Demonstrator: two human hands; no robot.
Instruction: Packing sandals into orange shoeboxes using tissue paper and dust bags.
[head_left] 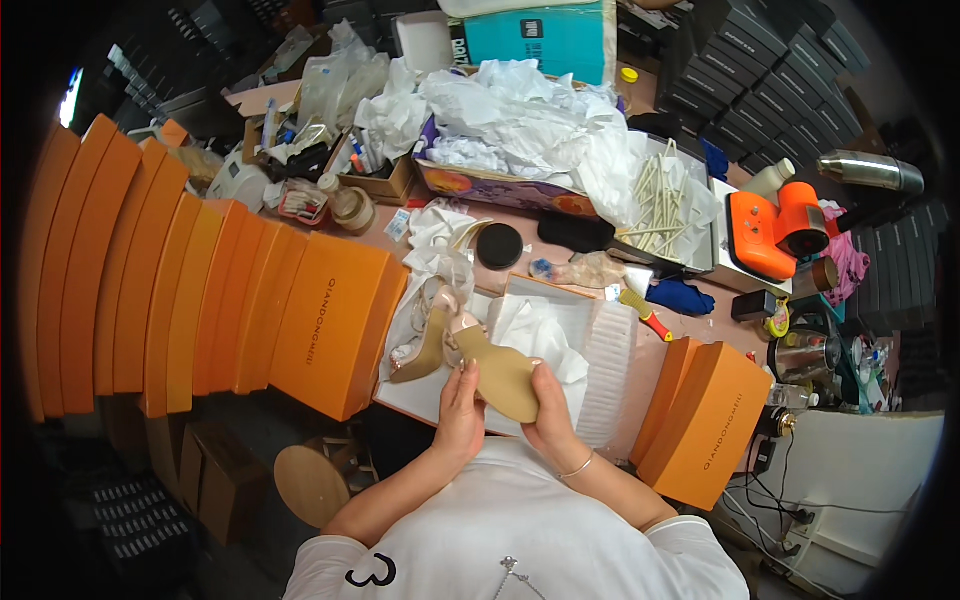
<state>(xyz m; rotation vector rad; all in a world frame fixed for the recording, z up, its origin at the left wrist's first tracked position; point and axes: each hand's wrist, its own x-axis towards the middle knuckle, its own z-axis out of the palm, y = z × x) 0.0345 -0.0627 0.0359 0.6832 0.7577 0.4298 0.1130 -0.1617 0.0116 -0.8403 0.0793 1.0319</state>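
I pinch the tan-soled shoe (507,380) from both sides between my left hand (461,414) and my right hand (549,408), just before the white tissue paper (545,345). Its long axis slants, broad toe end toward my body and slightly right; the sole hides most of the upper (the heel end blurs into the second shoe (426,350)).

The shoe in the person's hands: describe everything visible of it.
The shoe is turned over, its smooth, plain tan sole facing the camera, the broad rounded toe end toward the person. The sole looks leather-like. The left hand grips one edge, the right hand the other, beside white tissue paper. Pale pinkish parts show at the far end; the heel is hard to make out.
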